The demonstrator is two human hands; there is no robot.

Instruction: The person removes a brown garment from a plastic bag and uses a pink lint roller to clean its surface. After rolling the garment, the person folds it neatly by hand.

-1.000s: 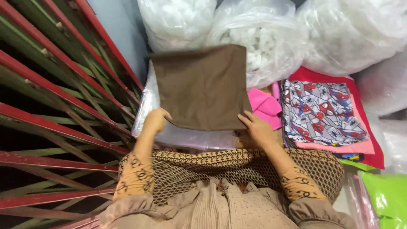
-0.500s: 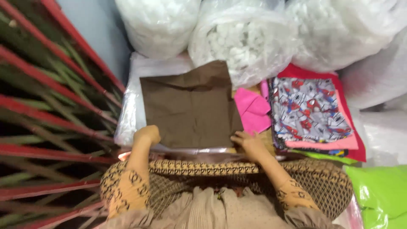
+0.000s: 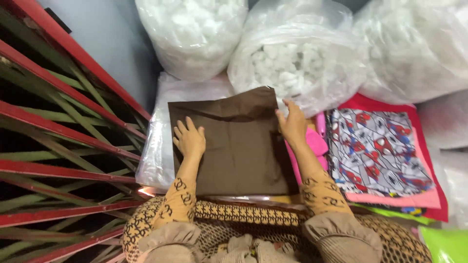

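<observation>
A square of brown cloth (image 3: 234, 146) lies flat on a clear plastic packet (image 3: 158, 141) that serves as its bed, with its near edge just above the person's patterned lap and its far edge touching the bags of white stuffing (image 3: 292, 68) behind. The left hand (image 3: 189, 139) rests palm down on the left part of the cloth, fingers (image 3: 181, 127) spread and released, gripping nothing; the flat press looks meant to keep the piece from sliding and to smooth it. The right hand (image 3: 292, 124) sits at the cloth's right edge near the far corner, fingers loosely extended along that edge rather than clenched, seemingly squaring the side; whether they pinch the hem cannot be told. A shallow crease runs across the cloth near its far edge. Just right of the cloth, partly under the right forearm, lies a pink piece (image 3: 314, 143), and beyond it a stack topped by a cartoon-print fabric (image 3: 375, 151) on red and pink layers, so finished pieces seem sorted by kind beside each other. A bright green sheet (image 3: 446, 243) shows at the near right corner, and red and green slanted bars (image 3: 63, 126) fill the left side
</observation>
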